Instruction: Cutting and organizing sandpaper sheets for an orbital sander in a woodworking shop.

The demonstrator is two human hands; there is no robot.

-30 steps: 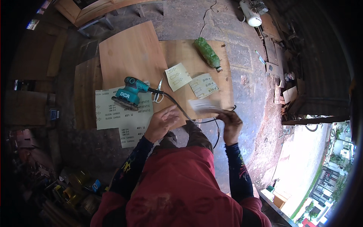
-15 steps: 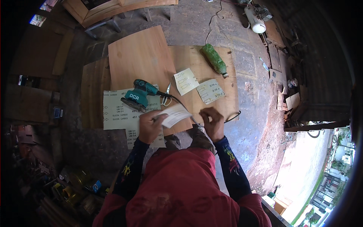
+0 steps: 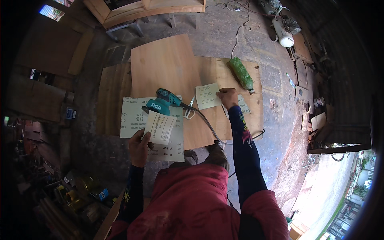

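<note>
Shows, at left, a white rectangular printed paper sheet pinched near its near-left corner by fingers of the left hand, and, farther right, a cream square arrow-marked sheet at the right hand, finger closure indeterminable, both probably light, flexible, best edge-held.

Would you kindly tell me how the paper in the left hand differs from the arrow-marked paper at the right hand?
The left paper is held up in the left hand, while the arrow-marked paper sits over the wood with the right hand at its edge. The left paper bears text and a boxed mark; the arrow-marked paper shows three outlined arrows. Both are pale and printed.
</note>
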